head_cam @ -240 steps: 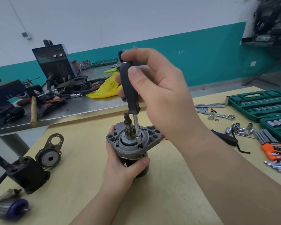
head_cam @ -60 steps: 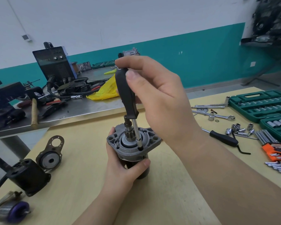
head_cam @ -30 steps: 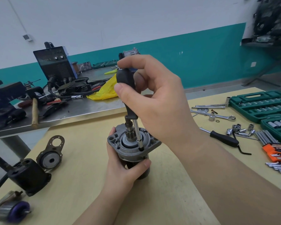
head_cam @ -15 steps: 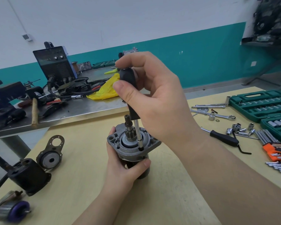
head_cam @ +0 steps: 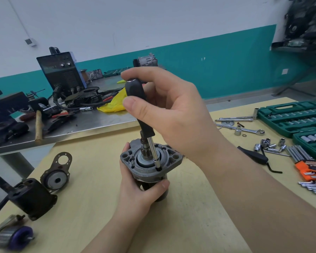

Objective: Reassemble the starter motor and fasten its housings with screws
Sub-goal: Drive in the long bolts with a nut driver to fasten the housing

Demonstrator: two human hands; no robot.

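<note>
The grey cast-metal starter motor (head_cam: 150, 161) stands upright near the middle of the pale wooden tabletop (head_cam: 199, 207). The left hand (head_cam: 140, 190) grips its dark body from below, with the thumb curled round the front. The right hand (head_cam: 171, 114) holds the black-handled screwdriver (head_cam: 137, 99) with curled fingers and the thumb pressed on the handle. The silver shaft is slightly tilted, and its tip sits in a hole at the front rim of the housing.

At the left edge of the tabletop lie a black cylindrical motor casing (head_cam: 32, 198), a grey end plate with a round bearing (head_cam: 57, 172) and, at the near left corner, a blurred armature with a purple end (head_cam: 15, 238). Toward the right edge there are loose chrome sockets (head_cam: 270, 145), an orange holder of hex keys (head_cam: 310, 167) and two open green socket-set cases (head_cam: 290, 115).

Behind the tabletop stands a steel workbench (head_cam: 98, 121) with a dark welding machine (head_cam: 61, 72), cables, a wooden-handled hammer (head_cam: 38, 125) and a yellow plastic bag (head_cam: 115, 103). The wall behind is white above and teal (head_cam: 226, 70) below.
</note>
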